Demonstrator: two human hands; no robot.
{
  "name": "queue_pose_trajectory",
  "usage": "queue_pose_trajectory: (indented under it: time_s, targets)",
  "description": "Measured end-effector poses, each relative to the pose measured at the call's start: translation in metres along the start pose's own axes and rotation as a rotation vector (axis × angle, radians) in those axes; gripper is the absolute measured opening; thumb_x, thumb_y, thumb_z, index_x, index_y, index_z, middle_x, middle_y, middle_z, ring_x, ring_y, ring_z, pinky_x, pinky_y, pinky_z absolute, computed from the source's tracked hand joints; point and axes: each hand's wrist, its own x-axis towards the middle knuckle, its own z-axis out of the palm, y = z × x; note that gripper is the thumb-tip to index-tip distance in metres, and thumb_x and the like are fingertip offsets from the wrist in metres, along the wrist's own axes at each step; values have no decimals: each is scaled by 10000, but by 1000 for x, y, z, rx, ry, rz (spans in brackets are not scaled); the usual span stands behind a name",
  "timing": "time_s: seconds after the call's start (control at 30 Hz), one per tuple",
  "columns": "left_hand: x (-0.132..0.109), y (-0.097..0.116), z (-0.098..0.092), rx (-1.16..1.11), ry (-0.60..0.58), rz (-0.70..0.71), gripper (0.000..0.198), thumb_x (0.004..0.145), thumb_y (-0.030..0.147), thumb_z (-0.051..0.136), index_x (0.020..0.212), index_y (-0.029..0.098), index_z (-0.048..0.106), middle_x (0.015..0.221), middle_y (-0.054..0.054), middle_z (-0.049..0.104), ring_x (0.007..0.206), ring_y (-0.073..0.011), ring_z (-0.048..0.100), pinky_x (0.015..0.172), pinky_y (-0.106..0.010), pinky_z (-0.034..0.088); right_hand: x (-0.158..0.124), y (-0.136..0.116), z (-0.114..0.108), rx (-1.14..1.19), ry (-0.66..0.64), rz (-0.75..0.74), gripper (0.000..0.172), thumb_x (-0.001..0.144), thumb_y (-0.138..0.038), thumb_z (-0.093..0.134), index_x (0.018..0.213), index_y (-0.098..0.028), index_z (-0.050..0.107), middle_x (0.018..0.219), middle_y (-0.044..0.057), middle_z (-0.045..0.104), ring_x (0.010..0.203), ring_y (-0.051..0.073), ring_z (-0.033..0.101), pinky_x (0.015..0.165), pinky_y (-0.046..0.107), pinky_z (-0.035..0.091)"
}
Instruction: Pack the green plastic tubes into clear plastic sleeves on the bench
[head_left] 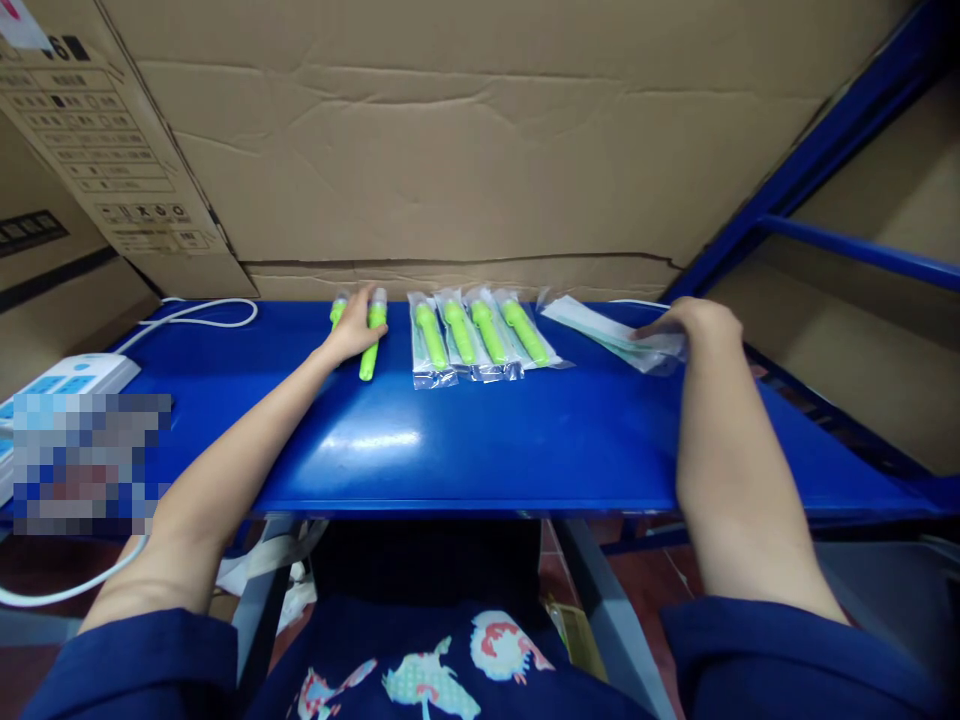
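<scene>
Two lime-green, torch-shaped sticks with clear caps lie at the back left of the blue table (480, 450). My left hand (354, 330) is on them, with its thumb and fingers around the right-hand green stick (370, 352). The other green stick (337, 312) is partly hidden behind that hand. To their right, several like sticks lie in a row, each in a clear plastic bag (431, 340). Farther right is a stack of flat, clear plastic bags (592, 325). My right hand (694, 320) grips the near right end of this stack; its fingertips are partly hidden.
Tall cardboard (480, 160) walls in the back of the table. A white power strip (82, 375) with a looped cable sits at the left. Blue metal frame bars (847, 245) rise on the right. A blurred-out patch (90, 460) covers something at the left edge.
</scene>
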Motion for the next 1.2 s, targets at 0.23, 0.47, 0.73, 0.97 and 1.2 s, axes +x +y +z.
queue_pose_trajectory:
  time_s: [0.23,0.47,0.73,0.97,1.2]
  targets:
    - [-10,15,-2,348,17,153,504,859,224,574,1359,159,567,1427,-186,535,1346,-356,509,1163,-563,358,-47,-69,-2,6,128,-200,492,988,-327,559,1361,-9,607,1372,325,554,1245,369,584,937,422,470]
    - [-38,71,13,437,-40,227,427,966,431,540,712,139,720,1449,-195,547,1417,-416,409,1155,-687,226,-91,-118,16,94,269,-609,361,979,-296,485,1209,-100,681,1274,247,634,1130,381,642,916,492,513]
    - [-27,68,23,-134,-93,-31,177,841,303,664,745,176,742,1328,-132,656,1346,-350,519,1147,-587,330,-129,-150,38,387,-147,-1007,408,1018,-448,458,904,-143,703,864,131,724,811,252,697,807,421,552]
    - [-38,86,33,-573,54,95,223,889,357,628,805,154,672,1327,-142,627,1250,-268,601,1037,-407,499,-152,-155,43,1069,-917,-833,682,943,-794,358,913,-188,669,894,136,724,783,225,699,719,395,614]
    - [-42,89,19,-198,52,289,291,980,377,549,827,170,686,1336,-123,577,1199,-253,616,924,-397,560,-131,-150,37,1163,-884,-777,406,721,-411,874,962,-171,652,918,81,698,840,199,654,732,320,567]
